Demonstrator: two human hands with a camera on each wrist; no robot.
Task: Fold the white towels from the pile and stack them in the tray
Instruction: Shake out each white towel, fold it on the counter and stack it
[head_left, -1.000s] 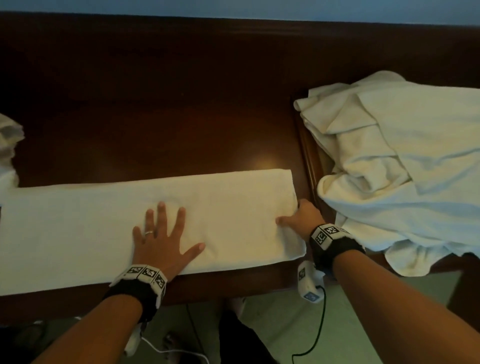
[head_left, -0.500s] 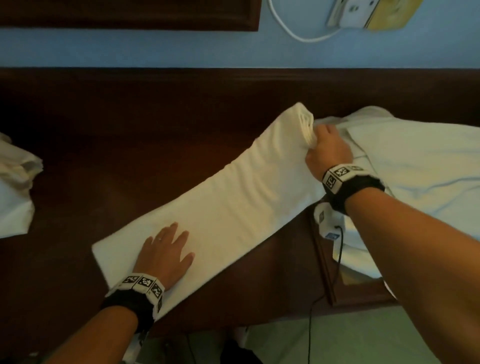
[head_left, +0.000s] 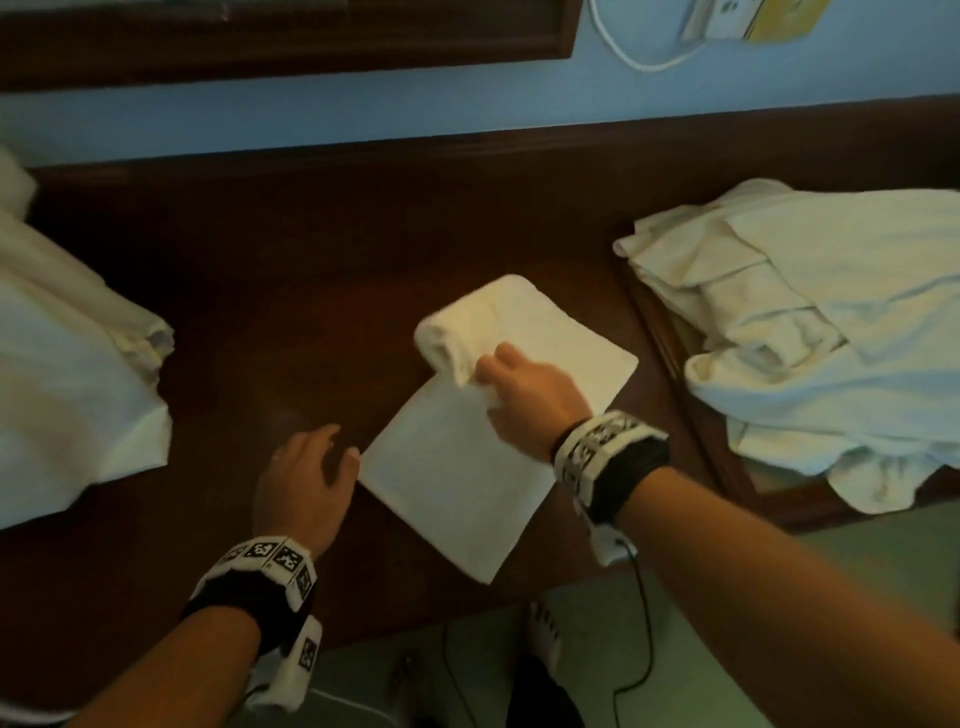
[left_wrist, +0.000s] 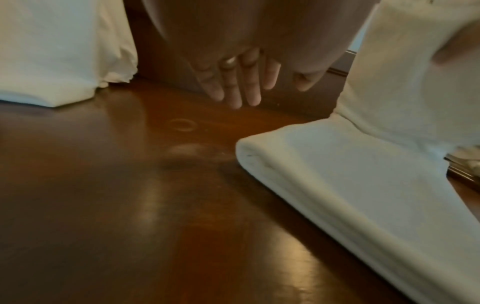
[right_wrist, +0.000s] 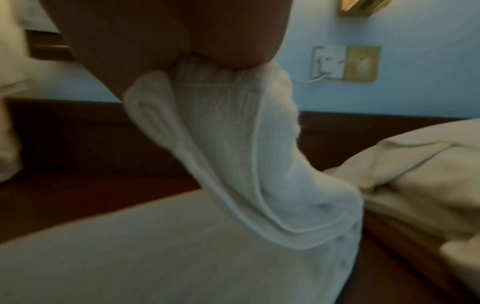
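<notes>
1. Right hand (head_left: 524, 395) grip pinching lifted end of towel (head_left: 467, 467), remainder lying below-left of grip on tabletop (head_left: 156, 571)
2. Left hand (head_left: 304, 488) released, flat beside towel's near end, long axis diagonal

Wall socket (head_left: 719, 18), white cable (head_left: 631, 54)

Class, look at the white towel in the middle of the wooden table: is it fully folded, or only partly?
Partly folded: the right hand holds one end of the white towel raised above the rest.

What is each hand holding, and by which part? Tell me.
The right hand grips the towel by its folded-over end. The left hand holds nothing.
</notes>
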